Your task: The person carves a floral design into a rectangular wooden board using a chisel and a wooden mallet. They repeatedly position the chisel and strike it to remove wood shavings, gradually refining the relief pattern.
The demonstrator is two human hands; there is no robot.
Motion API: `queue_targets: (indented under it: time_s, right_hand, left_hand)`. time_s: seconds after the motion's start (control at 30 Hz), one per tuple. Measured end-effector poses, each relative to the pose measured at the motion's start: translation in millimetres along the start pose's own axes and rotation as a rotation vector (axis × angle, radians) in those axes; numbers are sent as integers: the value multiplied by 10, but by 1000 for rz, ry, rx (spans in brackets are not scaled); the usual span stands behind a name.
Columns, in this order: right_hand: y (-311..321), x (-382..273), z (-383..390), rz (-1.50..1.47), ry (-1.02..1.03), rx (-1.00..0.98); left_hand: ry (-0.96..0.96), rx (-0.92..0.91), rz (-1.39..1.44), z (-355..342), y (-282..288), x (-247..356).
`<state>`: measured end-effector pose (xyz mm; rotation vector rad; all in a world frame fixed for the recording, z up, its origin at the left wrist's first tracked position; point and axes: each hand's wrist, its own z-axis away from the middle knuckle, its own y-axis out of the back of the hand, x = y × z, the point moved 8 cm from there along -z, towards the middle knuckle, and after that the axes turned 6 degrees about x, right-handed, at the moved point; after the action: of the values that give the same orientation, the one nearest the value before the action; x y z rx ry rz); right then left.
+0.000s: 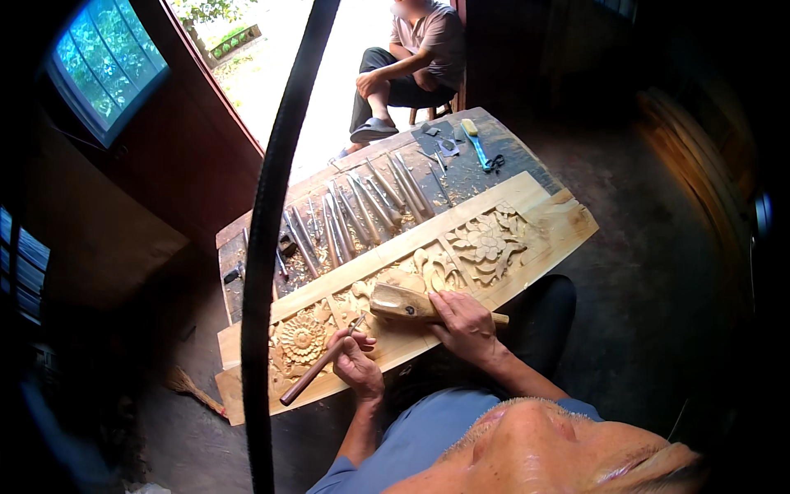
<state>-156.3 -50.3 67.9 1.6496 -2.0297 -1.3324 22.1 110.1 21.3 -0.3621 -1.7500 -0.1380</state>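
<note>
A long pale wooden board [547, 224] lies across the workbench, carved in relief with a round flower [301, 337] at left and a leafy blossom [487, 243] at right. My left hand [359, 370] is closed around a carving chisel [311, 379]. Its brown handle slants toward the lower left, and its metal end points up over the carving; whether the tip touches wood I cannot tell. In my right hand [467, 328] is a wooden mallet [399, 302], its thick head over the middle of the board, partly hiding the relief. The handle end sticks out beyond my hand.
Several chisels [362, 206] lie in a row behind the board among wood shavings. A blue-handled brush [475, 144] rests at the bench's far right. Beyond the bench a person [424, 49] sits by the doorway. A dark strap [280, 206] crosses the view at left.
</note>
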Motion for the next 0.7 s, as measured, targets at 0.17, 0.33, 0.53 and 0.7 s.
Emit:
queue_targets:
  time_s: [0.17,0.33,0.53,0.7]
  right_hand:
    - [-3,-15,-5,6,11,21]
    - [8,-5,6,-2,15,34]
    - [34,-17,-5,-12,20,29]
    - [36,-13,-5,-6,18,31]
  left_hand:
    - [6,-12,-2,-2,8,-24]
    - [8,-16,-18,12,-3,-34]
    - [-19,-15,-24,12,-13,-15]
    - [-17,-10,-22,6,-27,-4]
